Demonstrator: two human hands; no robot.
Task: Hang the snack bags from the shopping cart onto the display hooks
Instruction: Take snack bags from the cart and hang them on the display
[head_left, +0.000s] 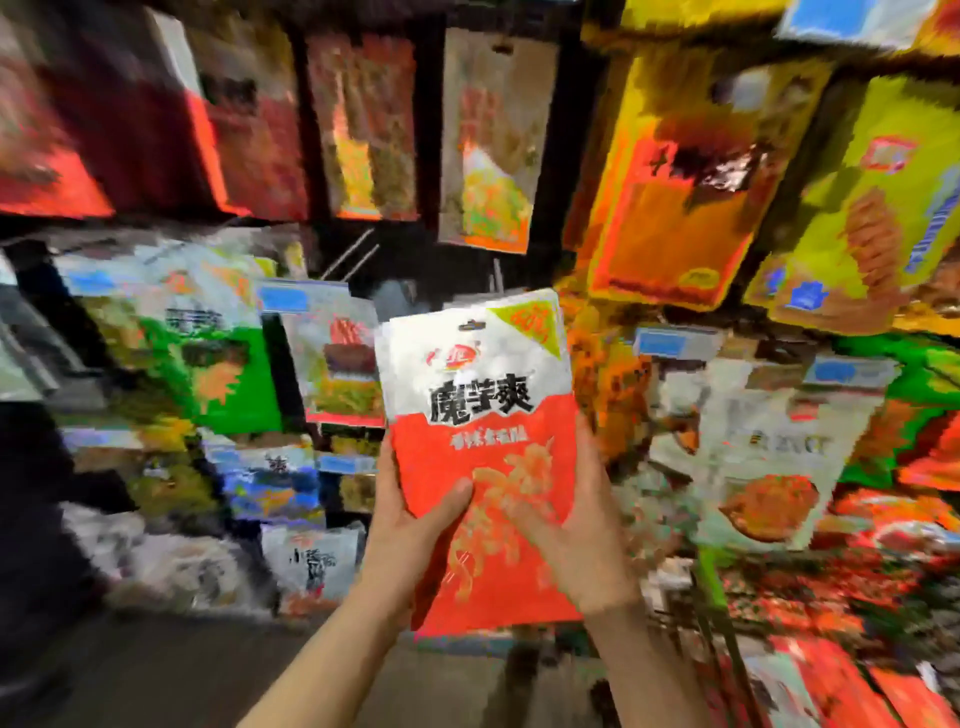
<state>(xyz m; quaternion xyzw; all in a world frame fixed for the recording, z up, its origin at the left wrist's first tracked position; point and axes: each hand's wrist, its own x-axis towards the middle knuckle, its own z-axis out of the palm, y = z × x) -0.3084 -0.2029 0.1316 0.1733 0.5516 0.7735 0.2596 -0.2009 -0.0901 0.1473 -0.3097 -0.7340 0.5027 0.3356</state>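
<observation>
We held one snack bag (480, 447) upright in both hands in front of a wall of hanging snacks.

From the left: blurred green and white packets (208, 353) hung on the display. Our left hand (410, 519) gripped the bag's lower left edge, thumb pressed on its front. The bag stood at centre, long axis nearly vertical, top leaning slightly right, its hang hole (471, 326) uppermost and its printed face toward us. It looked silvery white above and orange-red below, with bold black characters across the middle and a yellow-green corner flash. Our right hand (582, 525) clasped the lower right edge, fingers closed over the front. Yellow bags (691, 171) hung blurred beyond.
</observation>
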